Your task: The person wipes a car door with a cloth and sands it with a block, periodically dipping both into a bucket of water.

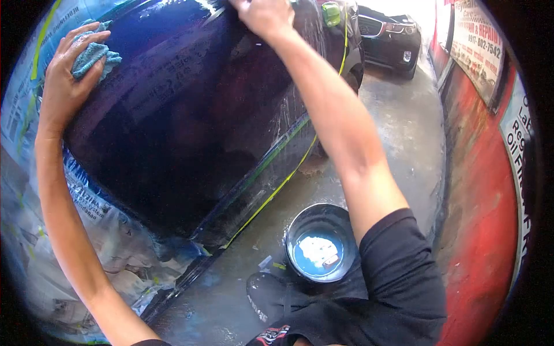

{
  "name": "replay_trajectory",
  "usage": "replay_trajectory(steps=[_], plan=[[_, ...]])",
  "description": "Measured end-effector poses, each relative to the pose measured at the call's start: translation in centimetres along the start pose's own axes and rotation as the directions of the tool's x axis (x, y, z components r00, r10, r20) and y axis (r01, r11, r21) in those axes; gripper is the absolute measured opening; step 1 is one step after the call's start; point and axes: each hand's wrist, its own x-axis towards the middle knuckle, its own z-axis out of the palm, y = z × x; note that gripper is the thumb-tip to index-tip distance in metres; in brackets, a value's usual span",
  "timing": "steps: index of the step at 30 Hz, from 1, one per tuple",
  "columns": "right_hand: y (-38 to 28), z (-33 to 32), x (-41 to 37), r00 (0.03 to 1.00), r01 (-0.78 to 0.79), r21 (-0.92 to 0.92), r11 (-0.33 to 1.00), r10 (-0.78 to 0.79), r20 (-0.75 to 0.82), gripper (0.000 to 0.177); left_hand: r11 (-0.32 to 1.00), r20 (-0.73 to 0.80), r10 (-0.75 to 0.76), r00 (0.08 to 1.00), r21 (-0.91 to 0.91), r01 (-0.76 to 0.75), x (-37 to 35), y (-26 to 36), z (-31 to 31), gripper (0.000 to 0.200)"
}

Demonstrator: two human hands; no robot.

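Observation:
A crumpled teal cloth (93, 55) is in my left hand (63, 78), whose fingers curl around it at the left edge of a dark, glossy car panel (190, 115). My right hand (265, 17) is at the panel's upper part, at the top edge of view. Its fingers look bent and closed, but they are partly cut off, so anything under them is hidden. Whitish wet streaks run down the panel near its right side. Masking paper (92, 202) and plastic surround the panel's left and lower edges.
A black bucket (291, 254) with bluish liquid stands on the wet concrete floor (398, 121) by my legs. Yellow-green tape (271, 199) runs along the car's lower side. Another dark car (386, 43) is farther back. A red wall (476, 230) with signs bounds the right.

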Motion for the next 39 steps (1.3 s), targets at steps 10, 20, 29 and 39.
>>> replay_trajectory(steps=[10, 20, 29, 39], plan=[[-0.7, -1.9, -3.6, 0.998, 0.052, 0.084, 0.995, -0.050, -0.033, 0.057, 0.999, -0.014, -0.025, 1.000, -0.027, 0.024, 0.0, 0.5, 0.1, 0.042], [-1.7, -0.5, -9.7, 0.974, 0.225, -0.004, 0.974, -0.225, -0.014, 0.074, 1.000, 0.002, -0.019, 1.000, 0.008, 0.019, 0.1, 0.7, -0.2, 0.041], [1.8, 3.6, -5.3, 0.976, -0.038, -0.072, 0.997, 0.022, -0.216, 0.078, 0.998, 0.019, -0.030, 0.999, -0.048, 0.031, 0.5, 1.1, -0.5, 0.040], [7.9, 1.6, -1.2, 0.931, -0.347, 0.005, 0.938, 0.345, -0.117, 0.072, 0.999, 0.065, -0.037, 0.997, -0.004, 0.037, -0.1, -0.1, -0.1, 0.046]])
